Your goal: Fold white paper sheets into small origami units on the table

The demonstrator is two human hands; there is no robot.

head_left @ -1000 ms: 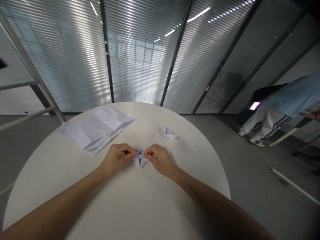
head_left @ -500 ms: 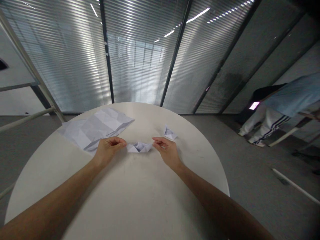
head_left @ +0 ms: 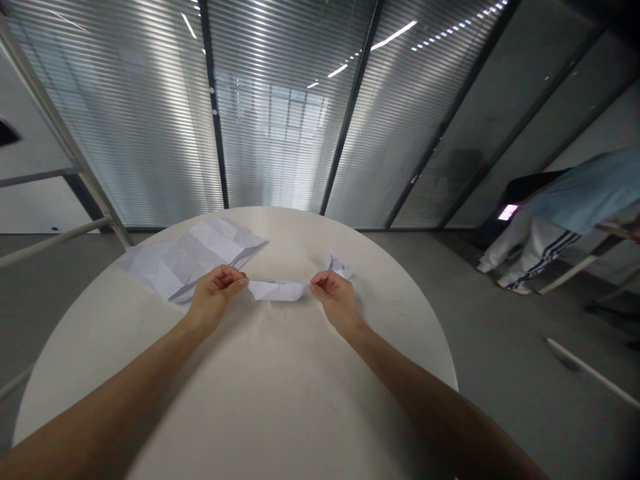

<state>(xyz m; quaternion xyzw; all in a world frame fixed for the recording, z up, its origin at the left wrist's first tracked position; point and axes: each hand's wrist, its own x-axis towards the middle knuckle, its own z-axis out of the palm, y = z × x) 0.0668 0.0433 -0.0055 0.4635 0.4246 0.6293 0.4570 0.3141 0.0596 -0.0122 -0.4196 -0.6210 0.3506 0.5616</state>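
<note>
Both grips are closed in a pinch: the left hand [head_left: 216, 295] holds one end of the folded paper [head_left: 277, 291] and the right hand [head_left: 334, 295] holds the other, so the paper spans the gap between them over the counter [head_left: 280, 393]. Just beyond the right grip lies a small folded piece [head_left: 341, 266]; beyond the left, creased sheets [head_left: 190, 257]. Far off to the right stands a person [head_left: 575, 193].

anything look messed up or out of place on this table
Only the large paper sheet, far left on the round table: it is heavily creased. The left hand and right hand pinch a folded paper piece by its ends.
</note>
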